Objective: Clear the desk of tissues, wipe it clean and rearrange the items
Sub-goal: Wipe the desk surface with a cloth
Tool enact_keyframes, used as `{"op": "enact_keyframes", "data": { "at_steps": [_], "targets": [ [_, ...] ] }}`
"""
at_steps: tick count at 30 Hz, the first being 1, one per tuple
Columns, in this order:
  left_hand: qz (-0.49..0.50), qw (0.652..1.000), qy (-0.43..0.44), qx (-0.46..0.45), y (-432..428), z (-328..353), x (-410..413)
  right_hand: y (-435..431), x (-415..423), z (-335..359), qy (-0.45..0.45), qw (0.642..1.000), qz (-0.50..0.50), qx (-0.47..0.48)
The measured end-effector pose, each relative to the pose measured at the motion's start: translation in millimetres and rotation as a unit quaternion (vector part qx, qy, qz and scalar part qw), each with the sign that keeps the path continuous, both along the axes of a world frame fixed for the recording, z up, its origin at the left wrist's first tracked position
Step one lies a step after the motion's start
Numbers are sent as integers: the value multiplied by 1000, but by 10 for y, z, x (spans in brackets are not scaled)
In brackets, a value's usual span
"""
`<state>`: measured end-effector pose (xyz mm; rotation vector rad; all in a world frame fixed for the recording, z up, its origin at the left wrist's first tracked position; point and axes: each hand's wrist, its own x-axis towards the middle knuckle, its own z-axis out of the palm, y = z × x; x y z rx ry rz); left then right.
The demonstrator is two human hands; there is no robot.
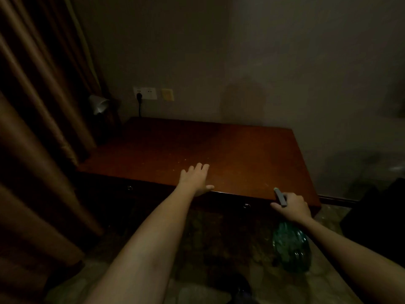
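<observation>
right hand [292, 205] grips a grey stick [280, 196], identity unclear.

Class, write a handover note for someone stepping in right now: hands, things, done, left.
Left hand: open, flat on the desk near its front edge.
Right hand: grips a slim grey item at the desk's front right edge.
Done: no tissues show on the desktop; a green bag sits on the floor.
Left: specks on the wood suggest more wiping; return items.
</observation>
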<state>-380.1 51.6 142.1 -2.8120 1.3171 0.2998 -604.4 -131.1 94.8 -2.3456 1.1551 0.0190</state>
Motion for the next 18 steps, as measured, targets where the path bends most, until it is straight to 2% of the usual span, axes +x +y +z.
{"op": "enact_keyframes", "data": {
  "at_steps": [6,10,18],
  "targets": [
    [-40,999,12,-2,-244,33,-284,-110,-382,20,-102,994,-23,13],
    [-48,999,9,-5,-496,67,-432,-268,-586,76,-124,992,-32,21],
    [-119,993,24,8,-1529,107,-1242,-897,-1447,197,-207,973,-101,0]
  ]
}}
